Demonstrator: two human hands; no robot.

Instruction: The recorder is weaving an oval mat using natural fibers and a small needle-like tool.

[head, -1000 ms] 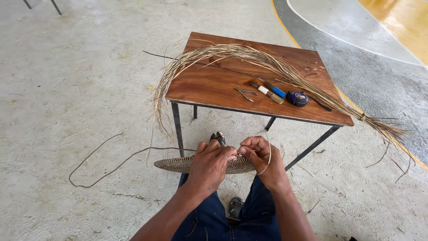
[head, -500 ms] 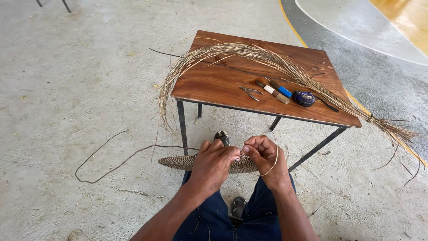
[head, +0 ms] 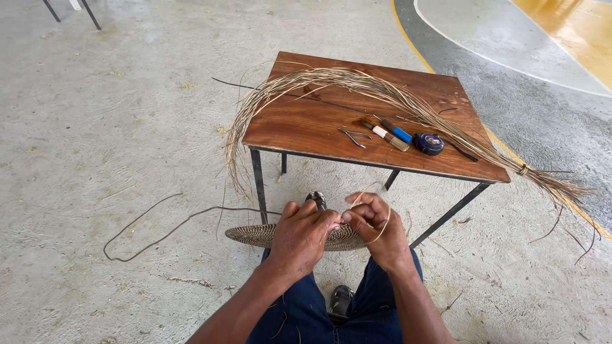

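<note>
From the head camera, the left hand (head: 299, 239) and the right hand (head: 376, 229) meet at the fingertips over a flat round woven basket disc of brown fibre (head: 255, 236), held at knee height in front of the dark blue trousers. The left hand's fingers are curled down on the disc's rim; the right hand pinches a thin pale fibre strand (head: 382, 232) that loops round its back. Most of the disc is hidden beneath both hands.

Beyond them stands a brown wooden surface on black metal legs (head: 306, 127). A long bundle of dry straw-coloured fibres (head: 357, 83) arches across it, both ends drooping past the edges. Near the front edge lie small metal pliers (head: 354, 136), a blue-and-white handled tool (head: 390, 132) and a round dark tape measure (head: 428, 143); its label is too small to make out. A dark cord (head: 159, 226) trails over the concrete floor on the left.
</note>
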